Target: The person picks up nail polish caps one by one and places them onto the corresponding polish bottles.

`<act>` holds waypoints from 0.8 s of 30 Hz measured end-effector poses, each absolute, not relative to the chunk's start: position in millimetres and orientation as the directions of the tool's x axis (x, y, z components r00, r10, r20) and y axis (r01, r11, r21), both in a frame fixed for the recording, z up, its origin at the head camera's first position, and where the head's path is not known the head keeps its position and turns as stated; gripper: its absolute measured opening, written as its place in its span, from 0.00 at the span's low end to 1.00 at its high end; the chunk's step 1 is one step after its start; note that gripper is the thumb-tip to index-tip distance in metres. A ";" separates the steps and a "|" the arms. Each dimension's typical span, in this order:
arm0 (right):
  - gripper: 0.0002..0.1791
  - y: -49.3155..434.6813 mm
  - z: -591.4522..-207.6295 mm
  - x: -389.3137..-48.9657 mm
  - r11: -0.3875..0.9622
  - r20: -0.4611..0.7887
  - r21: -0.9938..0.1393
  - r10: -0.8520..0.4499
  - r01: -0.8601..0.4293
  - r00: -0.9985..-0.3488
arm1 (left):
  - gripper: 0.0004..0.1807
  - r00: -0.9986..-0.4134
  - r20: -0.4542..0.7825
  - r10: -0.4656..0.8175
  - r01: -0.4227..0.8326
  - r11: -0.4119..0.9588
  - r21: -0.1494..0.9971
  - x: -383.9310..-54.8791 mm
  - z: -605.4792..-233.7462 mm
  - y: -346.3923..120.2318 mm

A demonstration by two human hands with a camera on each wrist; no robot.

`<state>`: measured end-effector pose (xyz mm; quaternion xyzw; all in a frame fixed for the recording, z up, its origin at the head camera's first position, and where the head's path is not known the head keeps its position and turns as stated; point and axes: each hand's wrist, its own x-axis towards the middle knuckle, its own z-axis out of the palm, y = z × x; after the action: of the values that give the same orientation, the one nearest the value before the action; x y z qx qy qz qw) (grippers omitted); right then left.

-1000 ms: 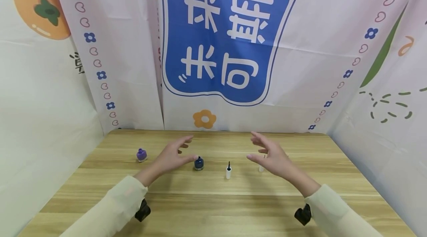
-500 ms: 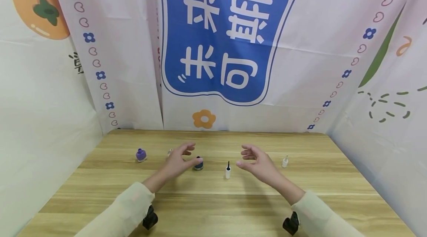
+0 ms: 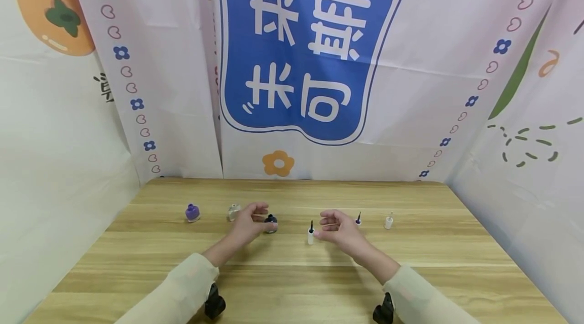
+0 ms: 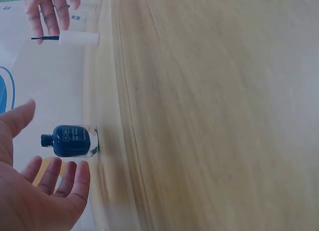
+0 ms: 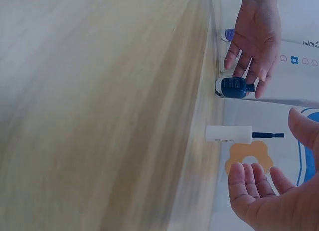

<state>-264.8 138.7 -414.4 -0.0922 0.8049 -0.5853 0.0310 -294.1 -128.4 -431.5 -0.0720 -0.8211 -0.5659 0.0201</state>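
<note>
Dark bottle: we see a dark blue polish bottle of clear glass (image 4: 72,141) upright on the pale wooden table (image 3: 292,283).
Brush cap: a white cylindrical cap with a dark brush (image 5: 229,134) stands bristles-up between our two hands.
Left hand (image 3: 248,223): loosely spread, thumb and fingers either side of the bottle, gripping nothing.
Right hand (image 3: 339,232): relaxed, fingers gently bent, just beside the cap, gripping nothing.
Leftward: we spot a round purple bottle (image 3: 192,213) and a clear glass bottle (image 3: 234,211).
Rightward: a small white cap with a clear-toned brush (image 3: 389,222).
</note>
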 end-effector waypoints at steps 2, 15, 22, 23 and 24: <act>0.32 137.7 -417.0 -266.0 0.288 0.046 -0.953 -0.184 -0.099 -0.982 | 0.31 -0.990 0.109 0.091 0.134 0.340 0.931 -295.8 -433.3 -127.5; 0.31 130.8 -426.3 -272.7 0.208 -0.053 -0.978 -0.211 0.008 -0.976 | 0.24 -0.993 0.082 0.088 0.107 0.327 0.939 -301.8 -436.2 -125.2; 0.28 125.2 -429.8 -272.3 0.191 -0.058 -0.982 -0.237 0.012 -0.970 | 0.24 -0.996 0.062 0.072 0.080 0.293 0.953 -303.6 -439.1 -122.7; 0.27 124.6 -430.6 -272.7 0.191 -0.057 -0.982 -0.242 0.010 -0.969 | 0.24 -0.996 0.061 0.070 0.079 0.296 0.952 -303.8 -439.8 -122.4; 0.26 124.0 -431.5 -273.0 0.194 -0.057 -0.981 -0.246 0.008 -0.968 | 0.23 -0.996 0.060 0.067 0.078 0.299 0.951 -304.2 -440.6 -122.1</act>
<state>-273.0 124.0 -431.5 -0.0775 0.7659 -0.6302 0.1008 -304.2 -122.1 -440.6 -0.0450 -0.8060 -0.5902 0.0044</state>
